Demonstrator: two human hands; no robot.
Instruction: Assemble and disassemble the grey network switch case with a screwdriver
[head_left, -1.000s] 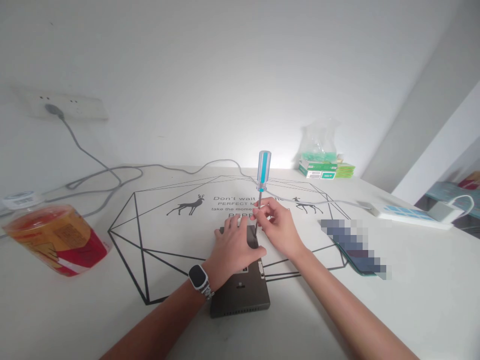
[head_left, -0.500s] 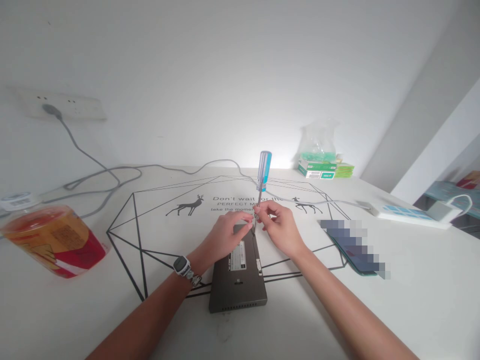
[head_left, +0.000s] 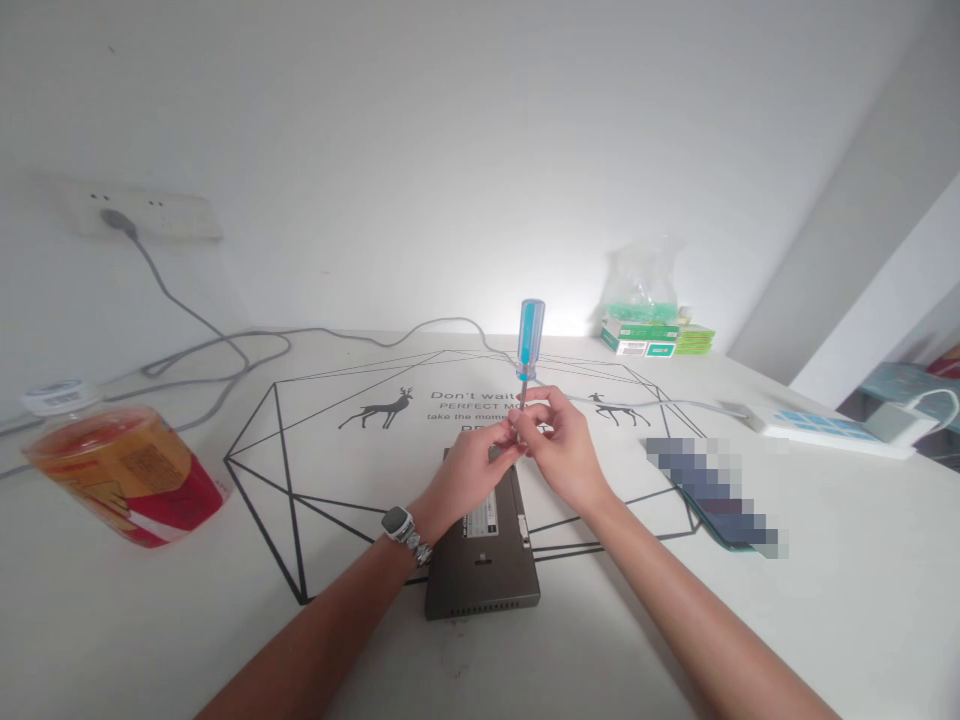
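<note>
A screwdriver (head_left: 530,337) with a clear and blue handle stands almost upright, handle at the top. The fingers of my right hand (head_left: 566,445) pinch its metal shaft below the handle. My left hand (head_left: 472,468), with a watch (head_left: 399,524) at the wrist, has thumb and fingers closed together at the lower end of the shaft. What they pinch, if anything, is too small and covered to make out. Beneath both hands lies a flat dark metal box (head_left: 491,588) with a white label and a row of vent slots. The screwdriver's tip is hidden by my fingers.
To the left stands a red and orange plastic container (head_left: 131,478). A phone (head_left: 712,500), partly blurred out, lies at right. Farther back are a white power strip (head_left: 825,432), green boxes (head_left: 639,335) and a grey cable (head_left: 337,335) running along the wall.
My left hand has moved right and up, its fingers closing in at the screwdriver's shaft. The screwdriver has turned about its length and its lower end has shifted right and up.
</note>
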